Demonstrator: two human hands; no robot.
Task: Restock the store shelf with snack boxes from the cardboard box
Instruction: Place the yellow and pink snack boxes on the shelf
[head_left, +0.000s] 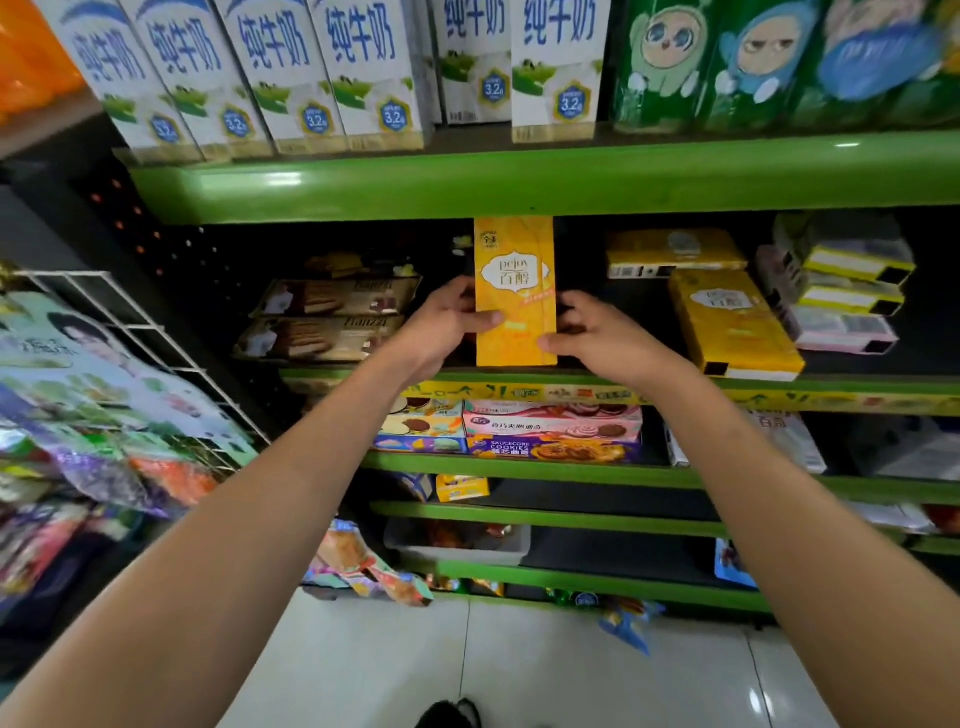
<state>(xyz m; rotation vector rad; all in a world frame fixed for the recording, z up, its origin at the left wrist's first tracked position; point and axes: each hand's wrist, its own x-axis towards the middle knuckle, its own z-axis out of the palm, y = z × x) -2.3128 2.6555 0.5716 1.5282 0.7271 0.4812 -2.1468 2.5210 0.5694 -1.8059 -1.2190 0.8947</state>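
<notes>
A green-edged shelf (519, 376) crosses the middle of the frame. On it, a yellow snack box (514, 291) stands upright at centre, brown biscuit boxes (332, 317) lie stacked at left, and more yellow boxes (727, 317) lie flat at right. White milk cartons (291, 78) line the shelf above.

Green shelves (519, 182) rise in tiers against a dark back panel (249, 249); a white wire rack (130, 322) stands left. Glossy pale floor tiles (519, 670) reflect light.
</notes>
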